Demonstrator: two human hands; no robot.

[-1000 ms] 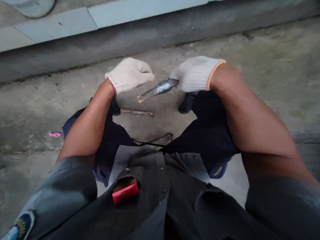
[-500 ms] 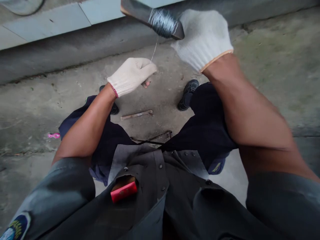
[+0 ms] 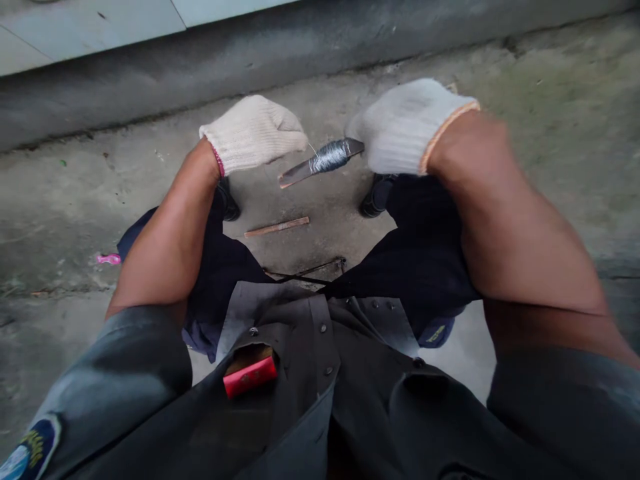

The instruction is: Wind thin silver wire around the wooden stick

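Observation:
My right hand (image 3: 407,127), in a white knitted glove and blurred by motion, is closed on one end of a flat wooden stick (image 3: 297,175). Around the stick's middle is wound a thick bundle of thin silvery line (image 3: 330,157); I cannot tell if it is wire or thread. A short strand runs from the bundle to my left hand (image 3: 255,137). That hand, gloved too, is closed with the strand at its fingertips, just left of the stick. Its fingers are mostly hidden beneath the glove's back.
On the concrete floor (image 3: 550,147) between my feet lies a second small stick (image 3: 277,227) with something wound round it. Dark thin rods (image 3: 320,268) lie nearer me. A pink object (image 3: 109,258) is at left. A low ledge with white tiles (image 3: 100,27) runs along the top.
My right hand has come down and nearer with the stick, which now tilts the other way, its free end lower. My left hand has shifted slightly left and turned palm down.

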